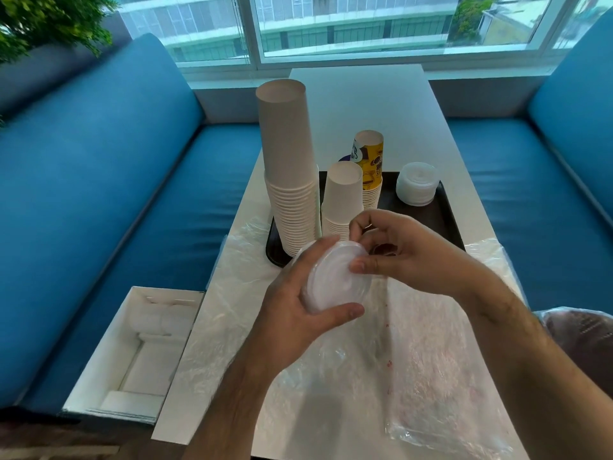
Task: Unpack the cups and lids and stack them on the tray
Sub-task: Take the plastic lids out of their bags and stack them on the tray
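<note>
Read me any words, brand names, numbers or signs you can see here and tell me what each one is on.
No text can be read in full.
Stack of yellow printed paper cups on the dark tray: cartoon lettering and pictures, too blurred to read.
Clear plastic wrapping on the white table: small red marks, too small to read.

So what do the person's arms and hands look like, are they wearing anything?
Both are bare. The left hand and right hand have no gloves, rings or watch that show, and both forearms are uncovered, with no sleeves in view.
</note>
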